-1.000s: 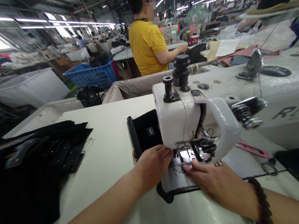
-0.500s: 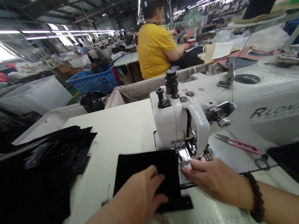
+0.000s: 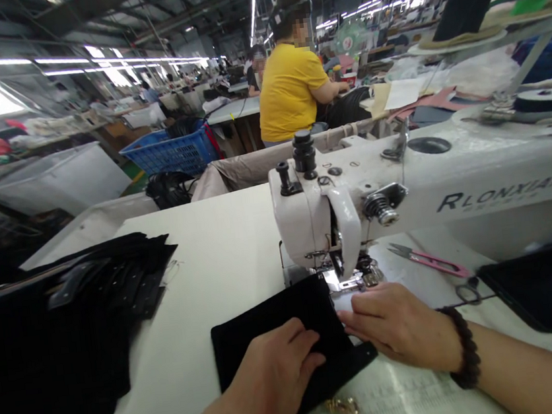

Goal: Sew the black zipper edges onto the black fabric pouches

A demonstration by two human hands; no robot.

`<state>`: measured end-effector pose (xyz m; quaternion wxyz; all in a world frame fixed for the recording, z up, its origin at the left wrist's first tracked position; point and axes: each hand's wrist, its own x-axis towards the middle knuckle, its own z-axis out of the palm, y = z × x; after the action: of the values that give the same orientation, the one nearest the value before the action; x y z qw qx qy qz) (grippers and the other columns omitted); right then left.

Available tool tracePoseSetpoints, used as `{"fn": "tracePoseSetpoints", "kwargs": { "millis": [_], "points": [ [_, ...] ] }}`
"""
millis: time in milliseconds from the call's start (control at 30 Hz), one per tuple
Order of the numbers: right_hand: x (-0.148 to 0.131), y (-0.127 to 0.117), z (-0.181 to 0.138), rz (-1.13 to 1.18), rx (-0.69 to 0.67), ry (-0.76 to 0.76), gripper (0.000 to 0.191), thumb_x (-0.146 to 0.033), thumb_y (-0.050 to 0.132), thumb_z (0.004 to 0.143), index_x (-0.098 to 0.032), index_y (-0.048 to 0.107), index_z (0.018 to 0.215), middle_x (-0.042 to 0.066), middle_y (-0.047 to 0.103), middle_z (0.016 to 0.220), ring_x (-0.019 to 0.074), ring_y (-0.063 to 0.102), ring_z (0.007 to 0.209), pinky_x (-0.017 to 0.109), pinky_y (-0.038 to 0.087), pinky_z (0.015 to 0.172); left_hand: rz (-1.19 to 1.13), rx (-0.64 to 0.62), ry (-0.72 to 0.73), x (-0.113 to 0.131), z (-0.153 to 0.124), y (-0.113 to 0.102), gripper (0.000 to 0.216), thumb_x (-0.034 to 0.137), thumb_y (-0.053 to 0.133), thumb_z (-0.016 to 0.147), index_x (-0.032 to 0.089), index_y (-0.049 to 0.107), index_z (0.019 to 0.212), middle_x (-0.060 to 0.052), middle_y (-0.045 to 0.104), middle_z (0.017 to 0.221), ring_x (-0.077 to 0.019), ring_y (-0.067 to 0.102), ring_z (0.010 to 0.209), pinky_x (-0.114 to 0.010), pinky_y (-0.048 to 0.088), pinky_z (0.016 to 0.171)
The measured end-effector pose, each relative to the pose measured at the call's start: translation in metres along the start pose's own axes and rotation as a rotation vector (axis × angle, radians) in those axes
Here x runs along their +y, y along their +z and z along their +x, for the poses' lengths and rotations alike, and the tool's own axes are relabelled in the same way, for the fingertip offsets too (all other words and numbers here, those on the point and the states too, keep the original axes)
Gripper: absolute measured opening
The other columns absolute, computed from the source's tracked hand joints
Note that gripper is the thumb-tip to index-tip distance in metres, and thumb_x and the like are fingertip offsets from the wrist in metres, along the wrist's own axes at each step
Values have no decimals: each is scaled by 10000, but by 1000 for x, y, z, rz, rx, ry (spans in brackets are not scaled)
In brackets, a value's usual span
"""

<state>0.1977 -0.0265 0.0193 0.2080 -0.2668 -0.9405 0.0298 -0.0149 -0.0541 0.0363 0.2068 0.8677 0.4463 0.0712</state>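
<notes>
A flat black fabric piece point(image 3: 270, 327) lies tilted on the sewing table, its upper right corner by the presser foot point(image 3: 341, 280) of a white sewing machine point(image 3: 302, 220). A narrow tab sticks out at its lower right. My left hand point(image 3: 279, 366) rests on top of the piece, fingers bent and closed onto the cloth. At the right edge of the piece, my right hand point(image 3: 394, 326) has its fingers pressed together, the tips on the cloth edge. Its thumb is mostly hidden. A small gold-coloured metal part point(image 3: 343, 406) lies just below the piece.
Stacked black pieces point(image 3: 70, 323) cover the table's left side. Right of the machine's needle are pink-handled thread snips point(image 3: 432, 262) and a dark phone-like slab point(image 3: 544, 286). Behind stand a blue basket point(image 3: 170, 149) and a person in a yellow shirt point(image 3: 287, 92).
The black piece has turned counter-clockwise and its lower tab has swung to the right. My left hand has moved right with it. The gold-coloured part now shows more fully.
</notes>
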Motion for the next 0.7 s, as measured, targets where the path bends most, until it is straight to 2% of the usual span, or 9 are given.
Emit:
{"fn": "tracePoseSetpoints", "kwargs": {
  "millis": [167,267,433,533,700],
  "points": [
    [-2,3,1,-1,-216,59,159,-156,435,800,-170,552,907,14,529,692,142,391,536,287,219,491,119,21,-5,3,9,-2,97,146,524,804,148,620,813,-39,590,803,-178,569,747,-301,508,678],
    [-5,4,1,-14,-317,100,146,-123,470,729,-180,548,837,16,536,712,143,409,555,290,233,506,211,65,36,3,13,-2,97,161,540,799,131,608,861,-59,602,876,-203,562,828,-345,501,745],
    [-7,4,0,-36,-353,114,151,-98,426,770,-174,548,812,15,544,700,145,428,558,298,240,514,277,146,182,-4,16,7,340,238,537,819,123,495,1137,-88,524,1186,-224,480,1066,-386,411,921],
    [-7,6,-1,-39,-350,126,140,-88,448,758,-176,544,809,11,549,707,146,433,568,295,241,519,269,130,211,-9,16,11,332,246,499,844,155,480,1162,-53,495,1240,-215,445,1118,-381,389,944],
    [-9,7,-1,-39,-361,149,191,-69,453,729,-178,544,857,13,555,718,149,439,581,291,247,526,284,43,163,-7,17,9,332,259,478,855,167,480,1173,-43,480,1260,-224,445,1119,-395,379,943]
  ]
}}
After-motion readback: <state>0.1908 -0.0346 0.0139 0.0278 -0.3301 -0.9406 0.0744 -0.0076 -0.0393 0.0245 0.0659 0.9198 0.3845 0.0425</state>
